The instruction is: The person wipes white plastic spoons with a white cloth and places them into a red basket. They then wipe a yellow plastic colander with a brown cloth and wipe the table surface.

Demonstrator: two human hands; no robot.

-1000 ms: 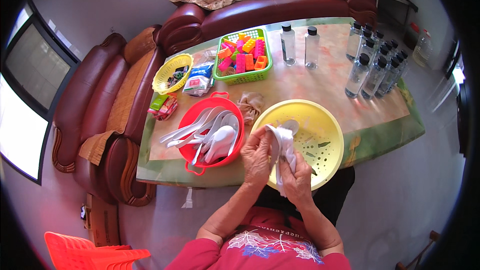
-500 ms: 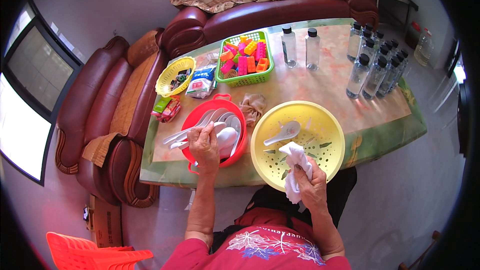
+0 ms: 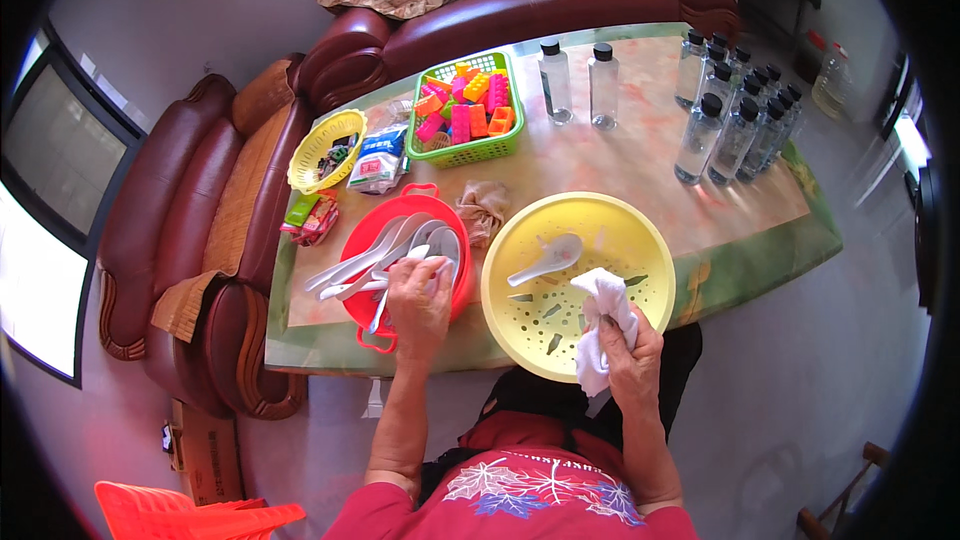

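My left hand (image 3: 418, 305) is at the red basket (image 3: 461, 305) with its fingers closed on a white soup spoon (image 3: 440, 266); they partly hide it. Several other pale spoons (image 3: 372, 252) lie in that basket, their handles sticking out over its left rim. A crumpled white cloth (image 3: 606, 298) is gripped in my right hand (image 3: 634, 348), above the near right part of a yellow perforated basin (image 3: 497, 317). Inside the basin lies a single white spoon (image 3: 551, 257), its handle toward the left.
Behind the red basket lies a brown crumpled cloth (image 3: 484, 210). Farther back stand a green basket (image 3: 470, 152) of colourful blocks, a small yellow basket (image 3: 302, 171) and plastic packets (image 3: 380, 160). Capped clear bottles (image 3: 735, 145) stand at the right of the table (image 3: 640, 165).
The whole view has shifted slightly. My left hand has turned and moved in among the spoons, whose handles lie a little differently. The right hand keeps hold of the white cloth over the basin.
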